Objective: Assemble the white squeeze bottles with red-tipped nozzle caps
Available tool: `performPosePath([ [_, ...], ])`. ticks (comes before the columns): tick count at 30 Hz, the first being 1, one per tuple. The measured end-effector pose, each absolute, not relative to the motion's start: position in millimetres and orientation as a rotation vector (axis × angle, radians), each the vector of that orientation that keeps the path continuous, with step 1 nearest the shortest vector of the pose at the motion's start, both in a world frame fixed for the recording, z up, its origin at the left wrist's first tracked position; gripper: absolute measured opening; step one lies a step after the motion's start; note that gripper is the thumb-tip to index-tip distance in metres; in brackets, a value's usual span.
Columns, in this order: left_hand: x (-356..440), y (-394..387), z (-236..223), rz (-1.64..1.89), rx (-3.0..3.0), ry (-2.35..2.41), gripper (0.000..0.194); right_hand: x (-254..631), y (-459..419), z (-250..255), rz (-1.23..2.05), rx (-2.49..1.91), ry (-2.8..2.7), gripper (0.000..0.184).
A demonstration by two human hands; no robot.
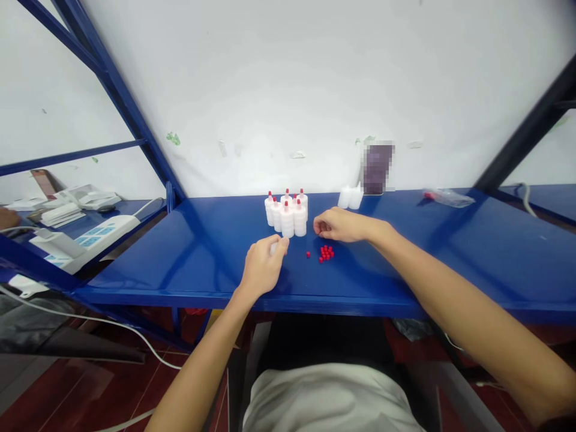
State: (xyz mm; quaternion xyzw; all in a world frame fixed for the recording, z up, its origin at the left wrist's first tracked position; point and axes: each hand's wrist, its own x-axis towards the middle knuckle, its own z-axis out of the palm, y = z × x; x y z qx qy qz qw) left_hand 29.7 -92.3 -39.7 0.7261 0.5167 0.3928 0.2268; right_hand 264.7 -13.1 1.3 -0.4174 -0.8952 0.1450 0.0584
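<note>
My left hand is closed around a white plastic bottle, most of it hidden by the fingers, near the table's front. Just beyond it stands a group of several white squeeze bottles with red tips, upright and close together. My right hand is to the right of that group, its fingers curled and pressed together; what they hold, if anything, is hidden. Below the right hand lies a small pile of red caps. One loose red cap sits apart, left of the pile.
On the blue table, white bottles stand at the back beside a blurred upright phone. A clear plastic bag with something red lies farther right. At left, a power strip rests on another blue surface, near blue frame posts.
</note>
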Motion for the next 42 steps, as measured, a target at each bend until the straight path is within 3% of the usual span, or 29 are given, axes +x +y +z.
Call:
performPosePath([
  [12,29,-91,-42,1.101,1.967,1.332,0.039,262,-10,-3,0.413,-1.192,-2.602,0.016],
  [18,27,-92,-43,1.063,2.000,1.352,0.018,251,-19,4,0.829,-0.940,-2.201,0.020],
  [26,33,-97,-38,0.931,2.109,1.523,0.034,241,-27,3,1.205,-0.889,-1.962,0.020],
  [35,34,-94,-44,0.818,2.342,1.581,0.038,240,-35,8,1.091,-0.800,-2.065,0.021],
  [42,34,-95,-43,0.799,2.342,1.593,0.050,243,-38,13,0.775,-0.774,-2.238,0.020],
])
